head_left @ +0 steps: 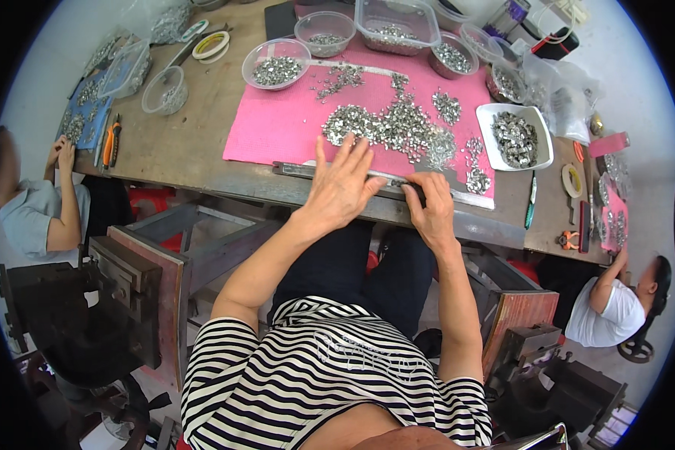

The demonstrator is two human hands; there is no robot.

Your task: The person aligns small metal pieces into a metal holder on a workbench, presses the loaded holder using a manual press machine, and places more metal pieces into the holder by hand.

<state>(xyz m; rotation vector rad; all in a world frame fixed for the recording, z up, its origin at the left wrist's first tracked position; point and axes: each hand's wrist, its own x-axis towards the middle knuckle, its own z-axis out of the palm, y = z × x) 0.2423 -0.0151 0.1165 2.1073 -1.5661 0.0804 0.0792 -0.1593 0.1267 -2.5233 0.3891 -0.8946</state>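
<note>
My left hand [339, 180] lies palm down with its fingers stretched and spread, fingertips at the near edge of a heap of small shiny metal pieces [409, 124]. The heap is spread over a pink mat [266, 124]. Under that hand a long narrow metal bar [292, 170] runs along the table's front edge. At the bar's right part, my right hand [432, 208] is closed, thumb and bent fingers drawn together. What sits between those fingers is hidden. Smaller groups of metal pieces [476, 169] lie to the right on the mat.
A white square bowl [488, 120] of metal pieces stands right of the mat. Clear plastic tubs [253, 57] line its far side. Orange-handled pliers [112, 142], tape rolls [211, 46] and a green-handled tool [531, 202] lie about. Other people [34, 214] sit at both sides.
</note>
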